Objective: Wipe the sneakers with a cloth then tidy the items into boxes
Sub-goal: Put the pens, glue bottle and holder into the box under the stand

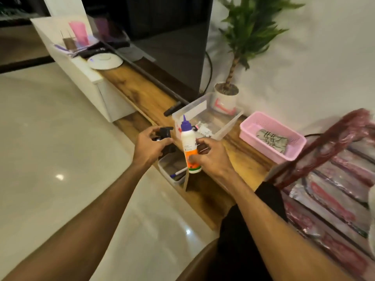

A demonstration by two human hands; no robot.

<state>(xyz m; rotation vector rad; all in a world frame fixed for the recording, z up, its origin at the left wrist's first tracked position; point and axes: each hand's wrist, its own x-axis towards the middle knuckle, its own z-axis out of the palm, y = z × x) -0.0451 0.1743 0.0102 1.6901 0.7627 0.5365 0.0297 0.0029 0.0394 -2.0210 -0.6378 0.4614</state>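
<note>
Setting: wooden ledge (pixel 142 94) running along a white wall, glossy pale floor (pixel 50 138) beside it, a potted plant (pixel 226 92) at the far end.
Your right hand (pixel 211 157): fingers curled around the lower part of a white bottle (pixel 189 147) with a purple nozzle cap and orange label, held upright.
Your left hand (pixel 151 146): fingers closed on a small black object (pixel 165 131); what it is, you cannot tell.
Small grey box (pixel 172 169): directly below both hands, a pen inside.
Clear box (pixel 207 118): just behind the bottle, small white items inside.
Pink basket (pixel 273 136): to the right of the clear box, holding a patterned grey cloth (pixel 273 139).
</note>
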